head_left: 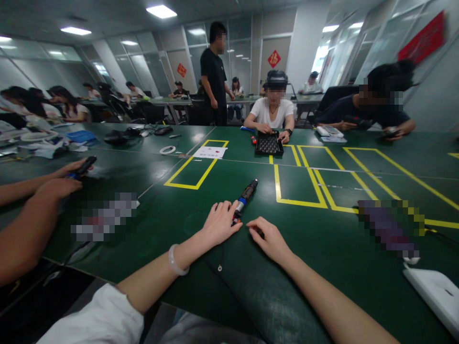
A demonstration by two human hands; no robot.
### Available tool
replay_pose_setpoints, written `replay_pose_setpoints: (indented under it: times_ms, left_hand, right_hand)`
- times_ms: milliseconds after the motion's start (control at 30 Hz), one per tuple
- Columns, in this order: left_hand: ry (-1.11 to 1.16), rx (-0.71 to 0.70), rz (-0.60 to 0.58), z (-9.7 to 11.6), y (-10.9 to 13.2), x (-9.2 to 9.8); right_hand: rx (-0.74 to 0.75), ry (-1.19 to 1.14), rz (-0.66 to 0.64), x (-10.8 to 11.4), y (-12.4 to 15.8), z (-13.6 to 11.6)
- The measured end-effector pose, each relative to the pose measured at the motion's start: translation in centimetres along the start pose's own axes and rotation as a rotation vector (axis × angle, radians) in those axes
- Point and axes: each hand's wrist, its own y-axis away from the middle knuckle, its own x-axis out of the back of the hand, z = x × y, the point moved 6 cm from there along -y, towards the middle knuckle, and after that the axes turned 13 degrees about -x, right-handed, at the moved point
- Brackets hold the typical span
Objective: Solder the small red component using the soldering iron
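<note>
A slim electric tool (247, 192), like a pen-shaped screwdriver, lies slanted on the green table, with a dark front, a metal tip, a blue band and a silver section. Its inner parts look bare, with small red bits at the rear end. My left hand (220, 223) rests over that rear end, thumb and index finger about it, the other fingers stretched on the table. Just to the right, my right hand (268, 241) has its fingers curled inward, apart from the tool. Something small and dark shows under those fingers, too hidden to name.
A thin dark cord with a small ring (220, 268) runs off the near edge. Yellow tape outlines (301, 203) mark the table. A paper sheet (211, 152) lies ahead; a co-worker opposite handles a black tray (268, 144). A white box (432, 294) stands right.
</note>
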Motion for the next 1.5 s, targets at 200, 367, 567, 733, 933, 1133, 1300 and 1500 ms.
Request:
replay_pose_setpoints:
  times_ms: [200,367,567,733,933,1133,1300,1500]
  left_hand:
    - [-0.121,0.102,-0.018,-6.4,-0.7,-0.4]
    - [-0.190,0.228,-0.070,-13.5,-0.9,-1.1]
    - [-0.166,0.376,-0.137,-21.5,-0.6,-1.9]
    - [-0.150,0.438,-0.182,-26.2,-0.3,-1.9]
    - [-0.271,0.408,-0.079,-25.8,-0.1,-0.6]
    - [-0.294,0.443,-0.017,-23.4,-0.1,0.6]
    - [-0.124,0.498,0.127,-21.4,-1.0,2.3]
    - [0.803,0.106,0.168,-10.0,-2.5,1.1]
  right_hand:
    - [0.008,0.023,-0.024,-0.2,0.1,0.1]
    - [0.019,0.047,-0.025,-0.3,0.0,0.1]
    - [0.017,0.069,-0.032,-0.4,-0.1,0.2]
    - [0.021,0.074,-0.029,-0.3,-0.1,0.2]
    - [0.023,0.083,-0.031,-0.5,-0.1,0.2]
    - [0.020,0.089,-0.032,-0.4,-0.1,0.2]
    - [0.027,0.093,-0.029,-0.4,-0.2,0.3]
    - [0.016,0.099,-0.039,-0.6,-0.3,0.4]
